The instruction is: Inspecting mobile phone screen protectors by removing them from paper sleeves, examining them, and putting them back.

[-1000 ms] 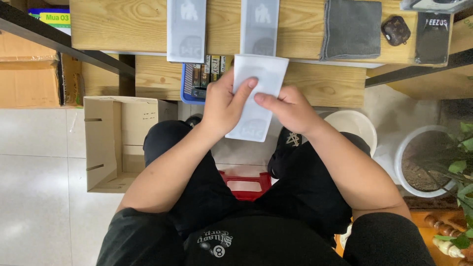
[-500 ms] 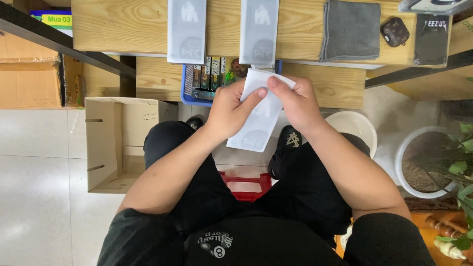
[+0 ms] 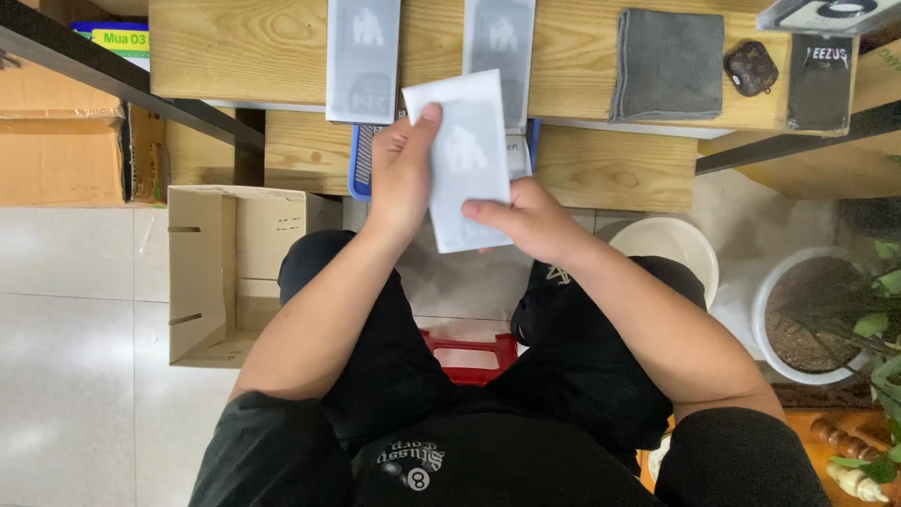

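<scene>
Head view: both hands hold the white packet (image 3: 462, 160) up above the lap. Left hand (image 3: 402, 174) fingers pinch its left edge, right hand (image 3: 527, 221) grips the bottom. It stands tall, just below the counter (image 3: 572, 56).

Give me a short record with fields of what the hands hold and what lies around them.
Left hand: grips the left edge of the flat white packet, thumb at its top
Right hand: holds the packet's lower right edge
Wooden bench: two similar grey-white packets, folded grey cloth, small dark brown case
Floor: open cardboard box at the left, white bucket at the right
</scene>
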